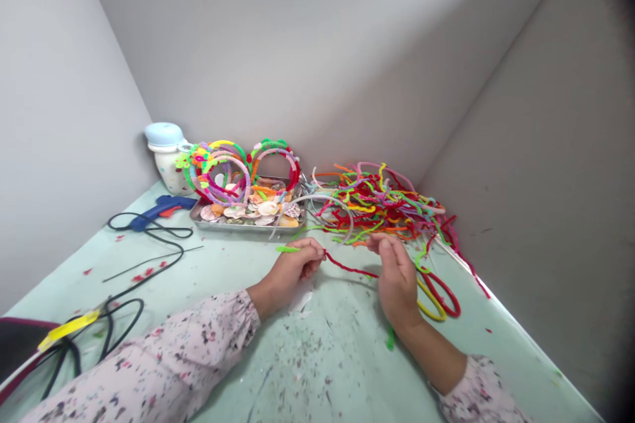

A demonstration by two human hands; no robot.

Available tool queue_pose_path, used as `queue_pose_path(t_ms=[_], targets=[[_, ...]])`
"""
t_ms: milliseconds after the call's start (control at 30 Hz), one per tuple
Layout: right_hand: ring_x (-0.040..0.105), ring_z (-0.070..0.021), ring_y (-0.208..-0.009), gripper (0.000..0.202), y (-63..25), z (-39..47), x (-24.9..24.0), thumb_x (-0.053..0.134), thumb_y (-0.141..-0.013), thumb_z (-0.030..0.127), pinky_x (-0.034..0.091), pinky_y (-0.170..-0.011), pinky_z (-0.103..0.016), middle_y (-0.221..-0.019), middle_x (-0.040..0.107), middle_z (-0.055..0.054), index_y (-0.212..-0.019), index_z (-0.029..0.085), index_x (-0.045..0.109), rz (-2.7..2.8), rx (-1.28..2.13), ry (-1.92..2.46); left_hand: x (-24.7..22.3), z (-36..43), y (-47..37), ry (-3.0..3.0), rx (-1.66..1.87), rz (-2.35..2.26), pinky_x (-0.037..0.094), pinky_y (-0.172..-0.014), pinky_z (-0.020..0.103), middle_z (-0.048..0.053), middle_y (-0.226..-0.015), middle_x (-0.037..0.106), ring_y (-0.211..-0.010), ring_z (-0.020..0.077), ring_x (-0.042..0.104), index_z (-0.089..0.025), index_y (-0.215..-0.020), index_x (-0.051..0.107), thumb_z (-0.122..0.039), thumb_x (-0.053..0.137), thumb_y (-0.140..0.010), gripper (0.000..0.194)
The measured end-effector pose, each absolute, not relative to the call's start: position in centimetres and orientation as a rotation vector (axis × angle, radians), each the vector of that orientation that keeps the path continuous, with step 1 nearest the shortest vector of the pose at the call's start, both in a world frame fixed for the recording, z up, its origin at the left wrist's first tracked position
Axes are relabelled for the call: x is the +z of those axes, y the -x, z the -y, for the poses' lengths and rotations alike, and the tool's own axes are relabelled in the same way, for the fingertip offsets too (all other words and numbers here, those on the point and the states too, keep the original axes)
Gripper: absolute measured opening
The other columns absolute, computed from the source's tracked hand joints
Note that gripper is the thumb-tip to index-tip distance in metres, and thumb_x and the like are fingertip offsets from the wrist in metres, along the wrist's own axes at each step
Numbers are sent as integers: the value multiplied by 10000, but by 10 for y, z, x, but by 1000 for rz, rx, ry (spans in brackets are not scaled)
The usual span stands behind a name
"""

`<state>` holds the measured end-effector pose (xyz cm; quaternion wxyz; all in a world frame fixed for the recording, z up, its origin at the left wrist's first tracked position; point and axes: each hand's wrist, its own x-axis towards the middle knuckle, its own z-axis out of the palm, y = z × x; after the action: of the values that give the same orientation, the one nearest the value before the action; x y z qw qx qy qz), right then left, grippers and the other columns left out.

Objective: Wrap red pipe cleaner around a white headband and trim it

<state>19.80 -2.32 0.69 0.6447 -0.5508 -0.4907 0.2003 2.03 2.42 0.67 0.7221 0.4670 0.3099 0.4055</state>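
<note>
My left hand (297, 264) pinches one end of a red pipe cleaner (350, 269) between thumb and fingers. A short light-green piece (288, 249) sticks out on the left of these fingers. Slightly sagging, the red strand runs above the table to my right hand (398, 277), where it disappears at the palm. The right fingers are curled, and the lower ones are hidden behind the hand. Behind my hands, a pale plain headband (351, 215) leans at the tray's edge. Yellow (436, 309) and red loops (452, 304) lie beside my right wrist.
A metal tray (238, 230) holds shells, with colourful wrapped headbands (248, 185) on it. Right of it spreads a tangled pile of pipe cleaners (381, 205). A blue glue gun (159, 211), black cable (133, 291) and lidded bottle (166, 158) are left. Grey walls enclose the table.
</note>
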Motion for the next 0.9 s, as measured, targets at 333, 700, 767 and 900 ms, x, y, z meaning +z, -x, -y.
queue_pose_path(t_ms=[333,700,767,900], targets=[[561,-124,-618,230,-200,17,0,601,-804,361,449,-597,-250,-762,644,-27,-908,160,638,1246,1238,1119,11,-24,-17,-1010,802,-595,138,-415,222,-43,-488,417,-419,56,292,-148,-649,516,-203,551,-663,67],[581,-158,-784,143,-187,27,-2,587,-823,282,451,-718,-268,-852,642,-21,-936,200,618,1554,1002,1095,10,-20,-19,-1284,757,-656,190,-437,216,-56,-469,392,-436,63,305,-142,-632,526,-192,533,-714,96],[551,-138,-699,123,-187,27,-4,589,-818,283,431,-646,-246,-768,610,-3,-903,193,598,1542,1008,1135,12,-19,-19,-1311,743,-660,197,-443,213,-60,-469,378,-444,64,303,-143,-632,520,-185,531,-717,95],[480,-113,-580,93,-186,28,1,555,-827,277,372,-548,-223,-625,527,33,-837,185,564,1537,1061,1210,13,-17,-20,-1347,732,-676,203,-454,212,-61,-481,377,-462,67,309,-144,-644,520,-181,532,-722,87]])
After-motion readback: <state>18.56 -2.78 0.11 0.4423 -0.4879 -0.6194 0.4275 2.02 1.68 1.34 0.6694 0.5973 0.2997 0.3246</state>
